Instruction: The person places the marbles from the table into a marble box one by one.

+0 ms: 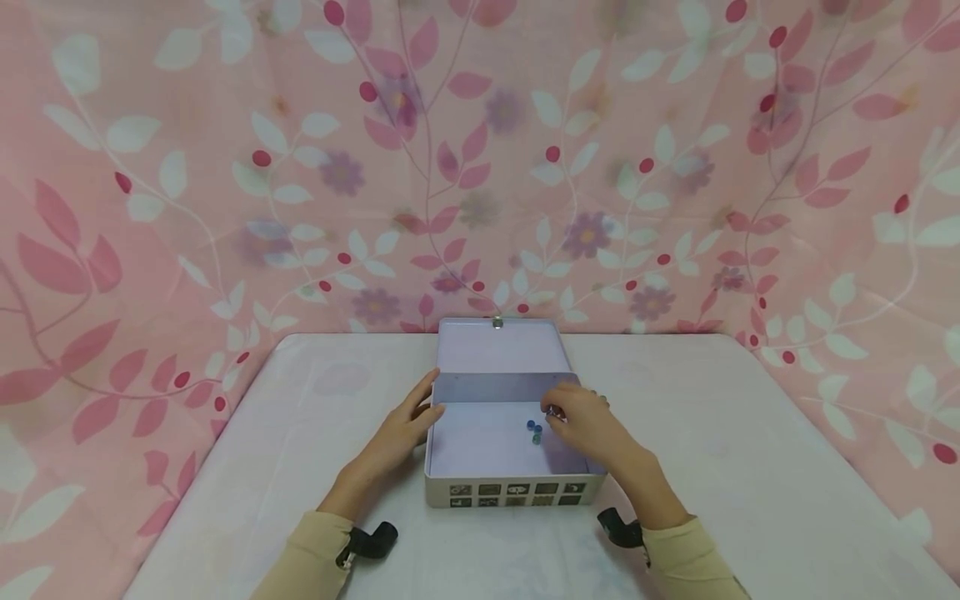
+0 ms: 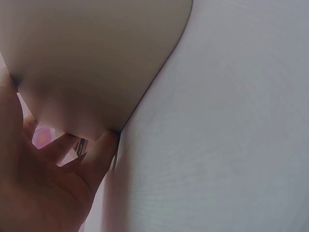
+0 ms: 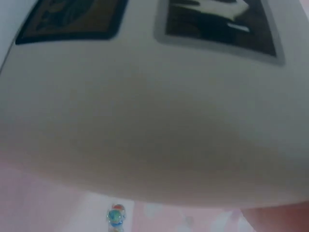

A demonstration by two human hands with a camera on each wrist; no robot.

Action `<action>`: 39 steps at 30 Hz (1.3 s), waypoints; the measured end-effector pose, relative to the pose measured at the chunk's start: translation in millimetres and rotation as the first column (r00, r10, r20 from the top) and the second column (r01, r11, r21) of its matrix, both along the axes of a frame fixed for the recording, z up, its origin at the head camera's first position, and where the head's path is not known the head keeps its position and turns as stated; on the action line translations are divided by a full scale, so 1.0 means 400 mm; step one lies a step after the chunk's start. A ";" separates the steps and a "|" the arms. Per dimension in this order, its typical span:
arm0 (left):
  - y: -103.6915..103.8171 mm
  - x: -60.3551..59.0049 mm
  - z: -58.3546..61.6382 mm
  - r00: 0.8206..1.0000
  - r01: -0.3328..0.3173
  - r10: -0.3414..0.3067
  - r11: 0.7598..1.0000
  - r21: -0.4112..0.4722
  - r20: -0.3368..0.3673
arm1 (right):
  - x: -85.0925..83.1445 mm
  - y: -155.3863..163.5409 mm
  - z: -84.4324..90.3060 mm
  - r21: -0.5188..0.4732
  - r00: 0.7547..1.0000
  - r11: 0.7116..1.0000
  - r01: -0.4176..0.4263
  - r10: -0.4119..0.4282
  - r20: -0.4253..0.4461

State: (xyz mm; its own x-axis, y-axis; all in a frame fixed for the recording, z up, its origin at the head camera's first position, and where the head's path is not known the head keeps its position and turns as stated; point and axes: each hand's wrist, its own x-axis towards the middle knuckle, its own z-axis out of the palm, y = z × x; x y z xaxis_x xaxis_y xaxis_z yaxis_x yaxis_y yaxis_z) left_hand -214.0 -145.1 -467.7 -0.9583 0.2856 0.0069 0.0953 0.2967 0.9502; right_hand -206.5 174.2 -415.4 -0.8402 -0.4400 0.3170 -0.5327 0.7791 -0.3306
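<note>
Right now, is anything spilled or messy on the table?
Nothing stands out. The tin box sits open and square on the table, a few marbles lie inside it, and nothing looks spilled or broken.

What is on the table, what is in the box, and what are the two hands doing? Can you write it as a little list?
table: white table before a pink leafy curtain
box: open tin box, lid tipped back
in the box: a few small marbles, blue and green
left hand: left hand rests against the box's left wall
right hand: right hand reaches inside, fingertips at something small beside the marbles; too small to tell
sleeves: pale yellow sleeves
</note>
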 end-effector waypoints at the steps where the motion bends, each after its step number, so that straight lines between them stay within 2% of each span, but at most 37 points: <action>1: 0.000 0.000 0.000 1.000 0.002 -0.002 1.000 -0.002 -0.003 | 0.000 -0.003 -0.003 0.008 1.000 1.000 -0.003 0.003 0.010; 7: 0.001 -0.003 0.000 1.000 -0.003 0.003 1.000 -0.013 0.005 | 0.004 -0.019 -0.017 0.076 1.000 0.997 -0.014 0.012 0.019; 12: 0.004 0.003 0.015 1.000 0.001 0.000 1.000 -0.029 0.015 | 0.015 -0.032 -0.025 0.141 0.999 0.989 -0.041 0.042 -0.003; 16: 0.002 0.000 0.005 1.000 0.000 0.000 0.999 -0.037 -0.004 | 0.021 -0.042 -0.034 0.169 0.998 0.984 -0.060 0.062 -0.006; 25: 0.003 0.002 0.006 1.000 0.001 -0.001 1.000 -0.026 -0.008 | 0.021 -0.048 -0.036 0.191 0.991 0.978 -0.084 0.063 0.114; 39: 0.003 0.003 0.003 1.000 0.005 -0.005 1.000 -0.017 -0.006 | 0.022 -0.051 -0.039 0.184 0.990 0.980 -0.082 0.059 0.128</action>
State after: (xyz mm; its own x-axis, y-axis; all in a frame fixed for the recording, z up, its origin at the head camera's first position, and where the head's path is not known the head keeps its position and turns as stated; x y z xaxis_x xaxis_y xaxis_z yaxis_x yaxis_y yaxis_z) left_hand -212.9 -143.9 -466.5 -0.9569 0.2904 0.0075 0.1021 0.3120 0.9446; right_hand -197.8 154.0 -430.9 -0.8320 -0.5415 0.1203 -0.5534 0.7953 -0.2475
